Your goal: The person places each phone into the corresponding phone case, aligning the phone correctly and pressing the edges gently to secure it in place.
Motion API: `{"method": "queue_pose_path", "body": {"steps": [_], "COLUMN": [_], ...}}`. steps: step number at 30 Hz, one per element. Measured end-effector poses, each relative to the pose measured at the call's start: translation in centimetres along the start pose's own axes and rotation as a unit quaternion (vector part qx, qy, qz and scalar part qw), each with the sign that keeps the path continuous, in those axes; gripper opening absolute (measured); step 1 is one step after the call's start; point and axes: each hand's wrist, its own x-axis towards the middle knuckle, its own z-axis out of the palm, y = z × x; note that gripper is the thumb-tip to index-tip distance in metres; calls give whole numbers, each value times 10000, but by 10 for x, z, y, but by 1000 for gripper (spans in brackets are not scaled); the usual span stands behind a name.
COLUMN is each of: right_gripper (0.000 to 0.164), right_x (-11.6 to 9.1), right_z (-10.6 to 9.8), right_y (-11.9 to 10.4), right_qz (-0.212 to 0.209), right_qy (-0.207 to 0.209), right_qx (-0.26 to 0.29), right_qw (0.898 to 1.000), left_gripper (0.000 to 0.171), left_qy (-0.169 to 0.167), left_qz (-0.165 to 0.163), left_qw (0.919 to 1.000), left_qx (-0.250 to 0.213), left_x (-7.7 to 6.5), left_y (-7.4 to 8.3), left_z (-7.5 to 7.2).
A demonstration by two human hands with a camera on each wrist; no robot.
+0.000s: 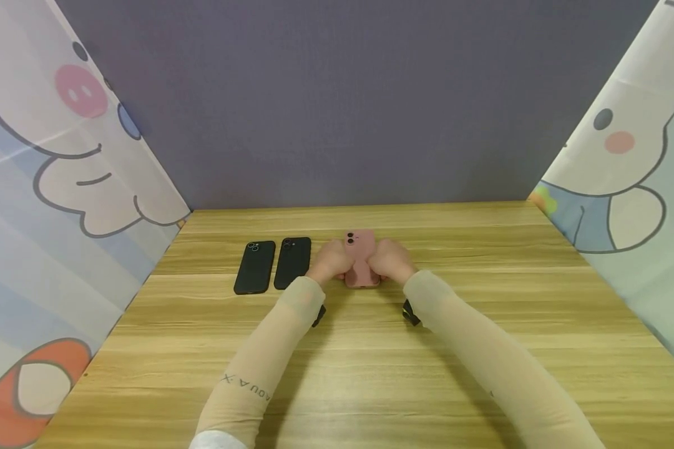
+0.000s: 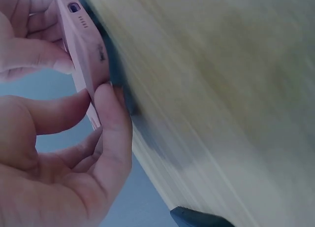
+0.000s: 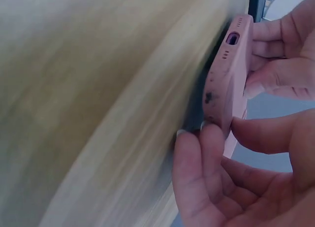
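Observation:
A phone in a pink case (image 1: 362,265) lies back up between my two hands, its camera end pointing away from me. My left hand (image 1: 331,259) pinches its left long edge, thumb on the back and fingers beneath. On the opposite edge my right hand (image 1: 392,259) grips the same way. Both wrist views show the charging port on the end facing me and dark smudges on the pink case (image 3: 219,84). That end sits close over the wooden table (image 2: 211,89), with a shadow under it.
Left of my hands, two phones with black backs lie side by side, a nearer one (image 1: 293,263) and an outer one (image 1: 255,268). A grey panel (image 1: 337,106) rises at the table's back edge. Cartoon-printed sheets (image 1: 623,137) flank both sides.

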Motion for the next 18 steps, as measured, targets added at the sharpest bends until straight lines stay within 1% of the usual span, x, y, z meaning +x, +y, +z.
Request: {"method": "queue_pose_path", "body": {"steps": [3,4,8,12,18], "right_gripper": [22,22,23,23,21], "right_x": [-1,0,0,-1,-2], "right_z": [2,3,6,8,12], "right_y": [-4,-5,-7,-9,-12], "right_qz": [-6,25,33,97,94], "right_qy": [52,60,137,224,243], "right_qx": [-394,-465,-764,-848,-824], "right_qw": [9992,9989,9970,9961,9963], "left_gripper": [24,23,26,29,18], "left_qy": [164,202,250,272,405], "left_qz": [-24,-59,-129,-72,39], "left_qw": [9998,9998,9996,9994,9986], "left_qx": [98,67,76,201,327], "left_x": [-1,-2,-5,-6,-6], "left_y": [1,2,6,8,7], "left_z": [2,2,3,1,2]}}
